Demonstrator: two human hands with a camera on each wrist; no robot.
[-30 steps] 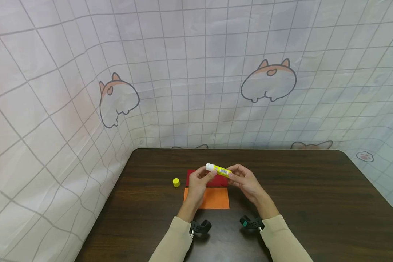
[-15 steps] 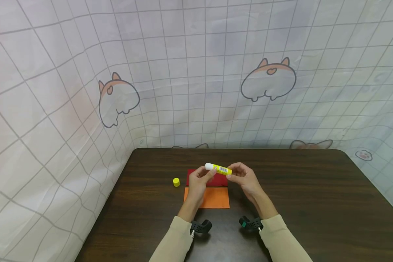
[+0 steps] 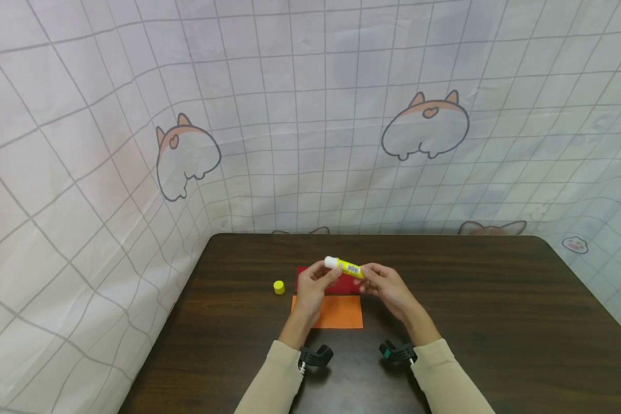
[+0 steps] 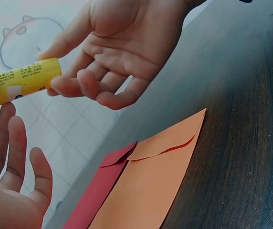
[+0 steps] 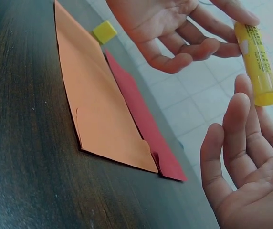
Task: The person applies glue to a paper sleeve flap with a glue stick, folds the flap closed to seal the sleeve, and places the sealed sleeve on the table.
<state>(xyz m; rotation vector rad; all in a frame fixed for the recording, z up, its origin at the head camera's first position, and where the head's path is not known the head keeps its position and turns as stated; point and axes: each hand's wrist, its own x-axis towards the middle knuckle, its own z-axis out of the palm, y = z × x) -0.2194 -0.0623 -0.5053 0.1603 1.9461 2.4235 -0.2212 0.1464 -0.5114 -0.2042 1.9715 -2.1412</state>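
A yellow glue stick (image 3: 351, 268) with a white tip is held between both hands over the table, tilted slightly down to the right. My left hand (image 3: 310, 290) pinches it near the white end with thumb and fingers. At the base, my right hand (image 3: 393, 292) pinches the yellow end (image 5: 265, 93) between thumb and fingertips. The stick's yellow cap (image 3: 279, 287) stands on the table to the left. Beneath the hands lie an orange envelope (image 4: 151, 181) and a red envelope (image 4: 98, 191), side by side; my left hand hides part of both in the head view.
The dark wooden table (image 3: 497, 322) extends to both sides and in front. A white grid-patterned cloth (image 3: 310, 115) with cartoon animals hangs behind and along the sides. Each wrist wears a black band (image 3: 317, 356).
At the glue stick's base, my right thumb and fingers have shifted, straightening half a second ago and closing in again now. My left hand and the stick stay nearly in place.
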